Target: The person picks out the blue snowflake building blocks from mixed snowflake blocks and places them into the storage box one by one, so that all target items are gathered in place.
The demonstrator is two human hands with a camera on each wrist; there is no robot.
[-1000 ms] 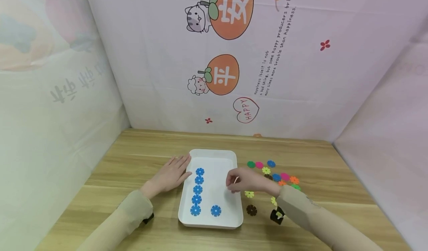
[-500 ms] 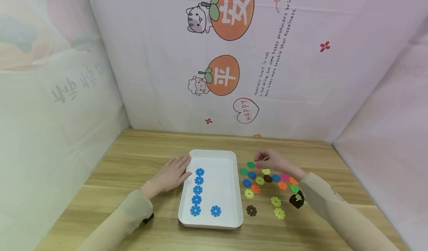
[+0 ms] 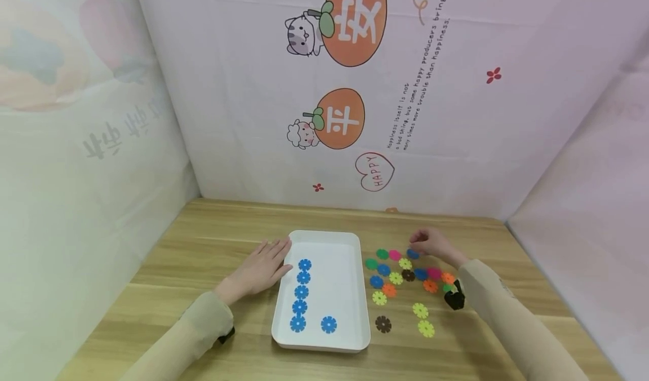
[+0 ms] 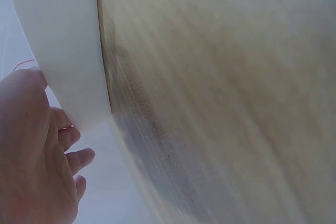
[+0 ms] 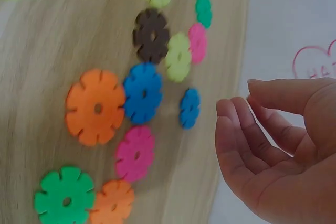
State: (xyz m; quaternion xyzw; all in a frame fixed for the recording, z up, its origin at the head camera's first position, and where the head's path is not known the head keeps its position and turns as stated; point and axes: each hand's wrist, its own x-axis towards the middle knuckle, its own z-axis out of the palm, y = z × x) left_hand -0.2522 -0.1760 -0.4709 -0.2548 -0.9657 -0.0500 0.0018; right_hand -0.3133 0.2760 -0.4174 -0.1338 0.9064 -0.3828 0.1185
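Note:
My left hand (image 3: 258, 269) rests with its fingers stretched over the left rim of a white tray (image 3: 320, 347); in the left wrist view its fingertips touch the tray's wall (image 4: 63, 40). Inside the tray, a column of blue snowflake discs (image 3: 301, 292) runs along the left side, and a single blue disc (image 3: 328, 324) lies at the lower right. My right hand (image 3: 431, 242) is over the far side of the scattered discs, at a blue snowflake disc (image 3: 413, 253). From the right wrist view, that blue disc (image 5: 190, 108) lies apart from the loosely bent, empty fingers.
Right of the tray, green, pink, yellow, orange, blue and brown snowflake discs (image 3: 389, 290) lie scattered on the wooden table (image 3: 243, 347). A brown disc (image 3: 383, 324) sits close to the tray's right wall. A printed cloth wall (image 3: 253, 144) stands behind the table.
My right hand has gone from above the tray to the right and away, over the loose discs and to the far blue one. My left hand stays on the rim.

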